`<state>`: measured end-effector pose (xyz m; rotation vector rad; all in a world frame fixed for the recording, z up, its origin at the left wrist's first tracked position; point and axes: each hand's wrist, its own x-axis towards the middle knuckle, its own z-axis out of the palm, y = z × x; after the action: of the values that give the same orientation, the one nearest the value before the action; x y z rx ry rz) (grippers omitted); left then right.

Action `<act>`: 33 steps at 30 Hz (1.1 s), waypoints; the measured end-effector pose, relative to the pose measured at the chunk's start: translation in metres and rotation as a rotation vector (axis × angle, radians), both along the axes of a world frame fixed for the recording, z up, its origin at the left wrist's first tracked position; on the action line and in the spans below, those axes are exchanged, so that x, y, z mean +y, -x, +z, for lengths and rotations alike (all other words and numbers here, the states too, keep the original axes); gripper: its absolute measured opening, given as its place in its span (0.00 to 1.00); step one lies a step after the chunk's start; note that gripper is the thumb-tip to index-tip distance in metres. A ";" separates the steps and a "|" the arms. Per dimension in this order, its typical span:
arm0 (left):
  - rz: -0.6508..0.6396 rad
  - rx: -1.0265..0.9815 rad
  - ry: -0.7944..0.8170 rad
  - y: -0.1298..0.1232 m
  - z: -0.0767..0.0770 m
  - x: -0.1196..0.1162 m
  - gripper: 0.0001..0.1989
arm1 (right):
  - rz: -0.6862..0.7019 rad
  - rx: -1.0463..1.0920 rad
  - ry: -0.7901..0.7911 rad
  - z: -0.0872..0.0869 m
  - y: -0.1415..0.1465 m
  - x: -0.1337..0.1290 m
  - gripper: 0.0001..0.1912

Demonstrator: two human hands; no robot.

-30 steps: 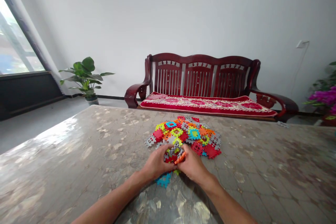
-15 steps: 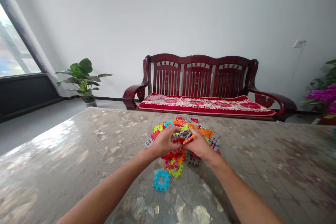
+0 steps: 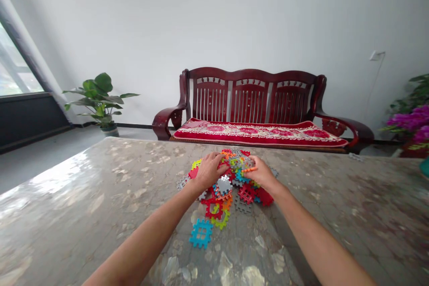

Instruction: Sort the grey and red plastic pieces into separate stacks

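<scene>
Hands have moved apart since half a second ago

Right hand (image 3: 262,173), right of centre, pinches an orange tile (image 3: 250,170) above the tile pile (image 3: 224,185). Left hand (image 3: 209,171) lies over the pile's left side; cannot tell whether its fingers grip anything. Tiles judged light, stiff, perhaps slick; best held by opposite edges, between the teeth.

Daylight comes from the left window (image 3: 16,67), strong glare on the table (image 3: 127,196) at left, piece pile (image 3: 247,193) slightly soft, wide-angle stretch toward edges.
</scene>
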<state>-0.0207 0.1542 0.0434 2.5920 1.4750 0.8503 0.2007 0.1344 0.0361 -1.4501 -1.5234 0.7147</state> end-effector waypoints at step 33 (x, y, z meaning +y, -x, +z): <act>-0.090 0.699 0.087 0.039 -0.011 -0.147 0.22 | 0.346 -1.417 -0.322 -0.005 0.047 -0.110 0.09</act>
<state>-0.0601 0.0072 0.0325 3.0061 1.4321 -0.1682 0.1536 0.0246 0.0307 -1.4508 -2.7909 -0.5938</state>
